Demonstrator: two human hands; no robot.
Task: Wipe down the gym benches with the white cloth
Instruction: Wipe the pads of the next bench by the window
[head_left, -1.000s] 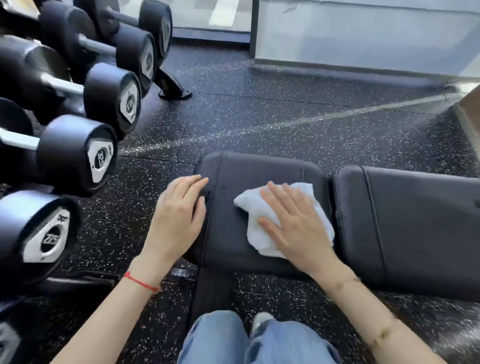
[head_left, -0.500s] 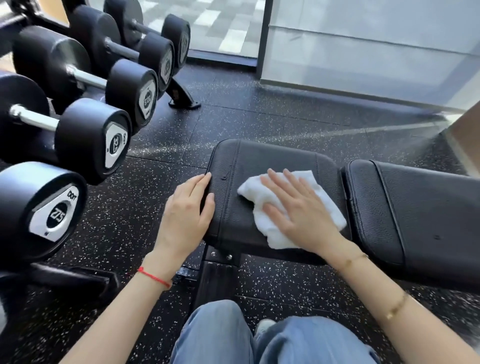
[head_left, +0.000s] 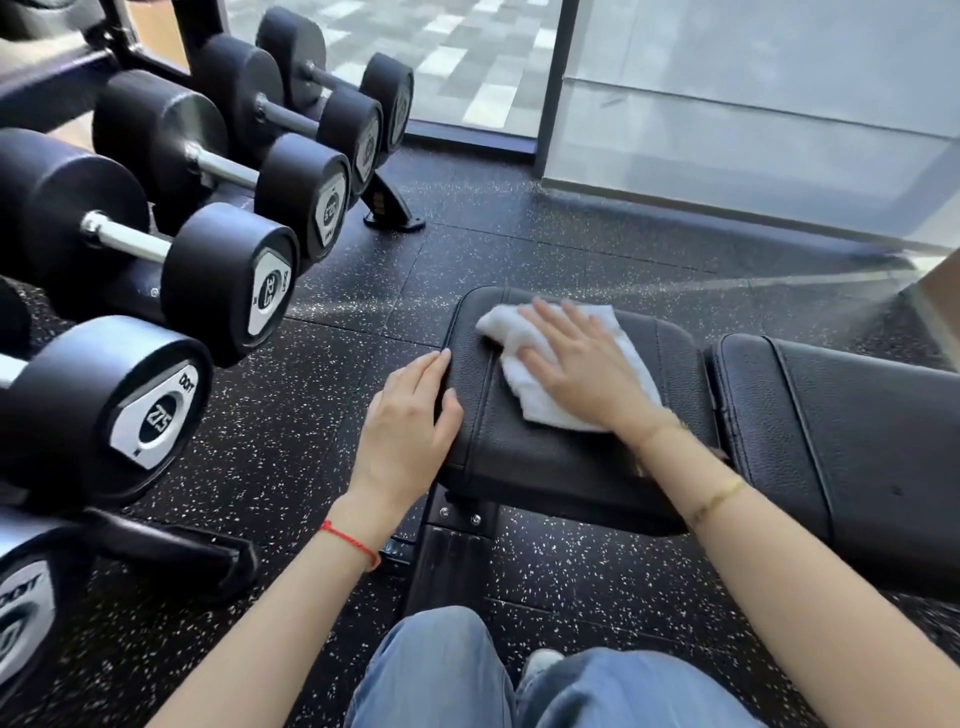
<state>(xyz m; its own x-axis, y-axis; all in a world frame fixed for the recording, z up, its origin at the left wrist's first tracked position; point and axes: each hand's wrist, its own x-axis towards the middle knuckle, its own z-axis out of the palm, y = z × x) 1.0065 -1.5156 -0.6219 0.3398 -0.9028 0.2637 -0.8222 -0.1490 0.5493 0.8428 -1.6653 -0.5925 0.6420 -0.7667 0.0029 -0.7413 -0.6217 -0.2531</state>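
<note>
White cloth (head_left: 540, 400) spread on black bench seat pad (head_left: 519, 457), dumbbells (head_left: 156, 415) racked at left, left hand (head_left: 408, 426) flat on pad's left edge, gripping nothing, right hand (head_left: 582, 374) open, fingers splayed, pressing cloth, back pad (head_left: 841, 441) at right

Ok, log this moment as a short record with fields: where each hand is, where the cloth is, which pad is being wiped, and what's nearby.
left hand: flat on the left edge of the seat pad, holding nothing
right hand: pressed flat on the white cloth
white cloth: crumpled, on the seat pad's far half
back pad: right of the seat pad, no hand on it
nearby: dumbbell rack to the left, speckled floor
</note>
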